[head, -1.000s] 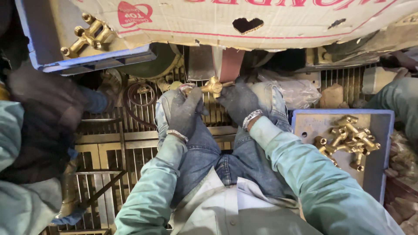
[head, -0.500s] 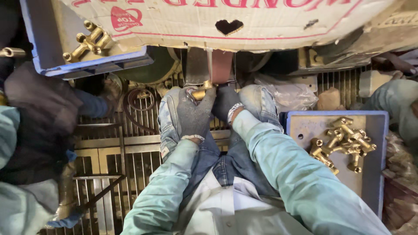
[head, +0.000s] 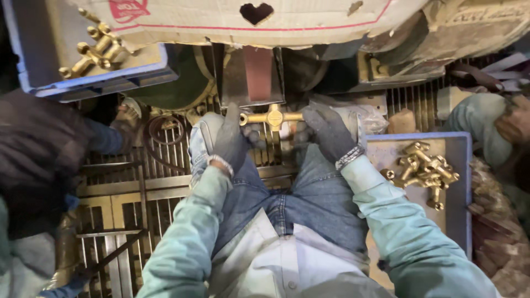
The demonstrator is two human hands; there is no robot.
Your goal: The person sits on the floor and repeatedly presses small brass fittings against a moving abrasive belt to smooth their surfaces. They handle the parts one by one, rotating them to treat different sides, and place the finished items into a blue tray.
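You have the brass fitting gripped at both ends, left hand and right hand closed on it, level above your knees. Fittings fill the right tray; a few lie in the left tray.

Dim, warm light from above. My sleeves bright, slightly washed out. Deep shadow at left edge, dark blurred shape there. Soft focus overall, wide-angle stretch at corners.

A shiny cross-shaped brass valve fitting lies horizontal, held at both ends just below the upright sanding belt.
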